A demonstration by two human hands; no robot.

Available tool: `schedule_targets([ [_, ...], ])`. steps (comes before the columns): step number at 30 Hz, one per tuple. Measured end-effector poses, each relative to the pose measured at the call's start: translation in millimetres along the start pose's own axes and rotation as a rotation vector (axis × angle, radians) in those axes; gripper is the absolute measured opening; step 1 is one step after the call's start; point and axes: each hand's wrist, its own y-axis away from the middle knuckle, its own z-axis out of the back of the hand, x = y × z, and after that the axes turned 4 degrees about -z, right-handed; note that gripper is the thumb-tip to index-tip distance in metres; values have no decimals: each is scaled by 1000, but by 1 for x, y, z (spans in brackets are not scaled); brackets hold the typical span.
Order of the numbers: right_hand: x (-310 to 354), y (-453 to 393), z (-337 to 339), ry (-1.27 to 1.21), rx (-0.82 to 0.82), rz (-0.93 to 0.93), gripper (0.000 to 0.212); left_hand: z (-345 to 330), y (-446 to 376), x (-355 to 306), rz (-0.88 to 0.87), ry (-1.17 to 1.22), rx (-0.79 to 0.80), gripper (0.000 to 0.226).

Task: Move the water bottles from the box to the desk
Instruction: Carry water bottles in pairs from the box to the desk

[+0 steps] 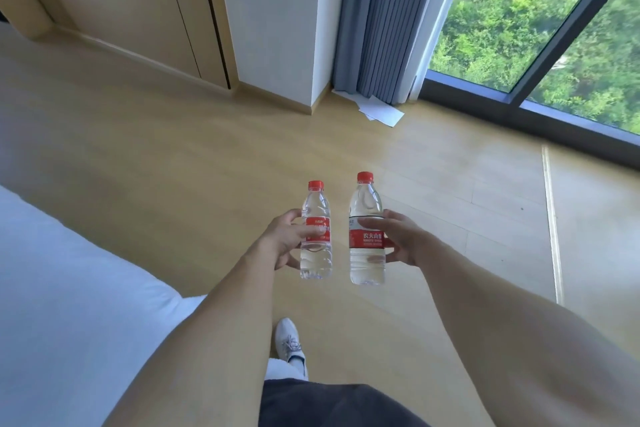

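Left hand [287, 239] grips bottle [316, 236] upright | right hand [398, 239] grips taller bottle [367, 232] | we carry both mid-transit; no surface visible.

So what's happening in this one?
A person stands on a wooden floor, holding two water bottles upright out in front. The left hand grips the smaller bottle; the right hand grips the larger bottle. Both have red caps and labels. Neither box nor desk is in view; a white bed lies left, a window ahead.
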Motion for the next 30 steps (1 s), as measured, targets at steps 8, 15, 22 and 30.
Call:
schedule_targets([
  [8, 137, -101, -51, 56, 41, 25, 37, 81, -89, -111, -29, 39, -84, 67],
  [15, 225, -180, -112, 141, 161, 40, 39, 154, -144, -163, -34, 86, -221, 68],
  [22, 313, -280, -175, 222, 316, 47, 34, 228, -206, -210, -43, 122, -435, 64],
  [30, 443, -380, -245, 352, 492, 53, 41, 299, -268, -297, -82, 232, -591, 47],
])
